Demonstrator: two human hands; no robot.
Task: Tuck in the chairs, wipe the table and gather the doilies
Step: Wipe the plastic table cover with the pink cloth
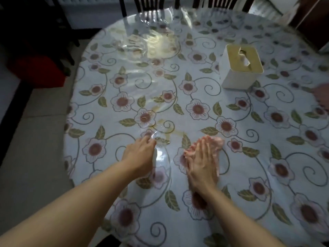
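My right hand lies flat, fingers straight, pressing a pink cloth onto the round table, which has a flowered cover under clear plastic. My left hand has its fingers curled at the edge of a small clear doily just left of the cloth; the doily looks partly lifted. A larger clear doily lies at the far side. Yellowish smears mark the table beyond my hands. Dark chair backs stand at the far edge.
A white tissue box with a tan lid stands at the right rear. Something pink shows at the right edge. A red object sits on the floor to the left, beside pale tiles.
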